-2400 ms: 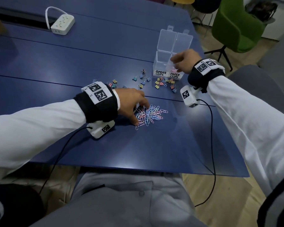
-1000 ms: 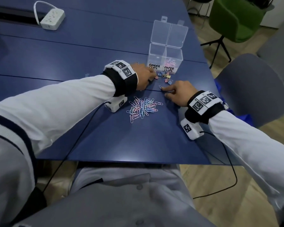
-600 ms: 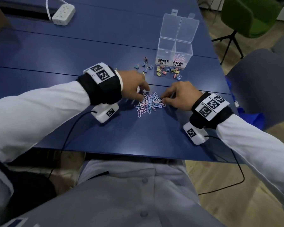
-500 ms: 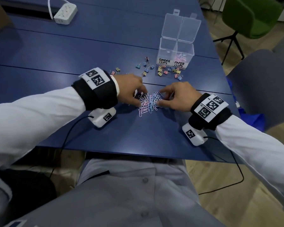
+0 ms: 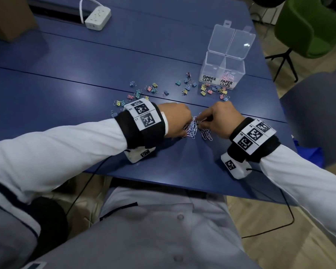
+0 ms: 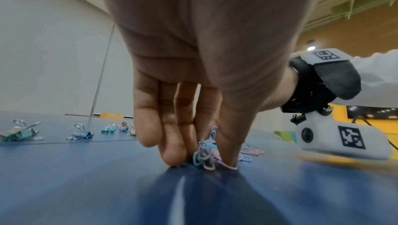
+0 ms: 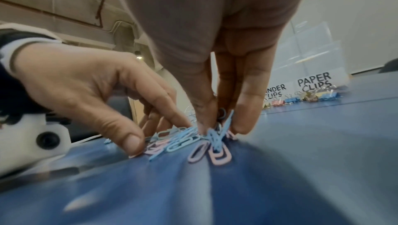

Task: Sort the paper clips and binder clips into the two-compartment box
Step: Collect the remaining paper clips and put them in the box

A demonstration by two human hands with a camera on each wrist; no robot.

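Observation:
A pile of pastel blue and pink paper clips [image 5: 194, 131] lies on the blue table [image 5: 85, 90] near its front edge. My left hand [image 5: 188, 129] pinches the pile's left side between thumb and fingers [image 6: 172, 152]; the bunched paper clips [image 6: 204, 153] stand up between them. My right hand [image 5: 204, 123] pinches the right side, and its fingertips [image 7: 241, 123] squeeze several paper clips [image 7: 215, 138]. The clear two-compartment box [image 5: 211, 61] stands open at the back right, labelled BINDER CLIPS and PAPER CLIPS, with some pink clips in the right compartment. Coloured binder clips [image 5: 151, 89] lie scattered in front of it.
A white power strip [image 5: 98, 17] sits at the table's far edge, with a cardboard box [image 5: 8, 18] at the far left. A green chair [image 5: 310, 26] and a grey chair [image 5: 318, 117] stand to the right. More binder clips [image 6: 79, 135] lie left of my left hand.
The right hand came back from the box and the left from the binder clips. Both closed in on the paper clip pile and squeezed it into a tighter bunch.

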